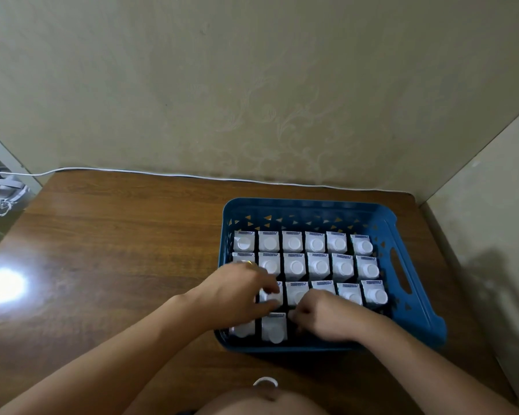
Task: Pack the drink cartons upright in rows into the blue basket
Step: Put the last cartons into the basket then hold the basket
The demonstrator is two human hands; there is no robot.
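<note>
The blue basket [312, 209] stands on the right half of the wooden table. Several white drink cartons [318, 266] with round white caps stand upright inside it in rows. The far rows are full across. In the nearest row two cartons [274, 327] stand at the left, and dark room shows to their right. My left hand [237, 290] reaches over the basket's left wall, fingers closed around a carton [271, 295] in the third row. My right hand [322, 316] lies low in the front row beside the cartons, fingers curled; what it holds is hidden.
A white cable [162, 172] runs along the table's far edge against the wall. A side wall stands close at the right of the basket. A bright light reflection [2, 284] sits on the table at the left. Grey objects [0, 190] lie beyond the left table edge.
</note>
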